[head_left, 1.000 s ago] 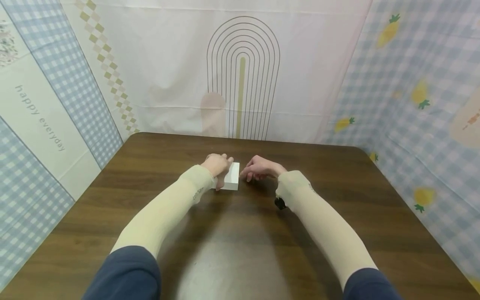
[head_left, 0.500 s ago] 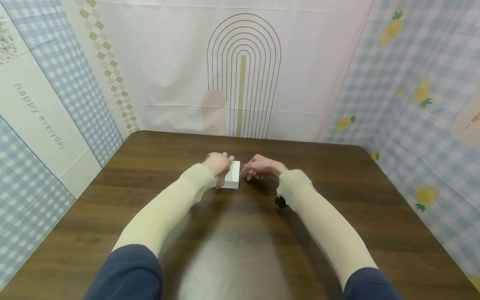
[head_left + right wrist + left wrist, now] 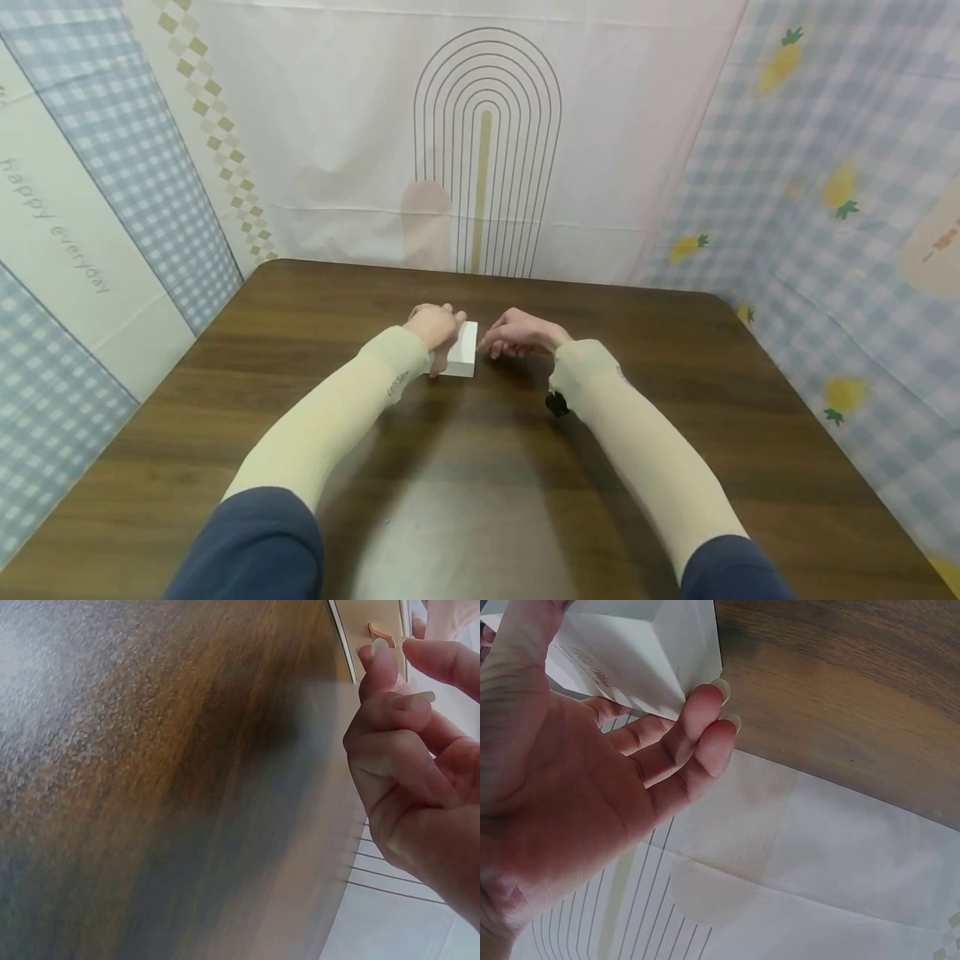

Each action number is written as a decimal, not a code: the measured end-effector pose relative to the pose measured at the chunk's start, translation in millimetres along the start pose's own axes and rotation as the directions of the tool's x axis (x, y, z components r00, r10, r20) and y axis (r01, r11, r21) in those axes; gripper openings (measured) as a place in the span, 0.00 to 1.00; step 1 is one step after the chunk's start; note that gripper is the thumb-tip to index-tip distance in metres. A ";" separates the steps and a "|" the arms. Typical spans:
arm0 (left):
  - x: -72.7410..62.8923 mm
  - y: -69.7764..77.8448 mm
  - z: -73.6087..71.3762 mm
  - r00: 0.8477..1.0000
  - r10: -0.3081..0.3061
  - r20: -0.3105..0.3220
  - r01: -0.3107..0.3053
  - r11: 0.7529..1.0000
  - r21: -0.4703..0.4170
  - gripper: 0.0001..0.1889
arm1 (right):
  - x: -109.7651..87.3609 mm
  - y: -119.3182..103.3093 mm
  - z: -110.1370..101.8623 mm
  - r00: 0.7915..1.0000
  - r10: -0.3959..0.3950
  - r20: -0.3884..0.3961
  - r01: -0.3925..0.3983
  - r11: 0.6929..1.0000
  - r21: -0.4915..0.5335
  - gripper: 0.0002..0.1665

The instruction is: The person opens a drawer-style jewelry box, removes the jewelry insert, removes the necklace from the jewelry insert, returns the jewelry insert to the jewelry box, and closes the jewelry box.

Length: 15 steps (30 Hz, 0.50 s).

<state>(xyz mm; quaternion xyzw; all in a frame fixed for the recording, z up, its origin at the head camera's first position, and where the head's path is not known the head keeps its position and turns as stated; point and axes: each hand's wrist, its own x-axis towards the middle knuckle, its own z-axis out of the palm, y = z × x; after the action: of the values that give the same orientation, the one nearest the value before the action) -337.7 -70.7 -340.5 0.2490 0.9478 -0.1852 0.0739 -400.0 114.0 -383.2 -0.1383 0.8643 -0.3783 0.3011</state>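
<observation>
A small white box point(image 3: 465, 354) lies on the brown table point(image 3: 480, 467), with my left hand point(image 3: 437, 332) over its left part. Thumb and fingers grip it from opposite sides; in the left wrist view, gold script shows on one white face of the box point(image 3: 622, 656). On its right end, a small brown ribbon tab point(image 3: 380, 632) sticks out in the right wrist view. My right hand point(image 3: 519, 333) is beside that end. Its index fingertip overlaps the tab, the thumb tip stands a little apart, and the other fingers are curled.
A white cloth point(image 3: 337, 142) with an arch pattern hangs behind the table's far edge. Blue checked cloth point(image 3: 832, 250) with pineapples hangs on the right, and more checked cloth point(image 3: 112, 67) on the left. A black object point(image 3: 557, 405) sits at my right wrist.
The head view has shifted slightly. Both hands and the box keep nearly the same places, with the left hand still holding the box and the right hand at its end.
</observation>
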 end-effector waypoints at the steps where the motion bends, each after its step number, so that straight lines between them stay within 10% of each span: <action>1: -0.8 -0.1 0.2 1.000 0.004 -0.002 -0.004 1.000 0.005 0.39 | 0.1 -0.3 0.4 1.000 0.001 0.001 -0.001 1.000 0.000 0.15; 15: 5.0 -0.4 1.2 0.999 -0.027 0.044 0.027 1.000 -0.005 0.43 | 4.9 -8.5 6.9 1.000 0.002 -0.009 -0.002 1.000 -0.014 0.11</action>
<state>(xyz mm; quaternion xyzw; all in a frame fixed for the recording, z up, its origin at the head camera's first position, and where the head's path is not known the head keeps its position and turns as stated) -342.2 -69.3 -342.6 0.2318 0.9497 -0.1891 0.0926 -399.4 102.0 -382.7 -0.1377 0.8684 -0.3728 0.2965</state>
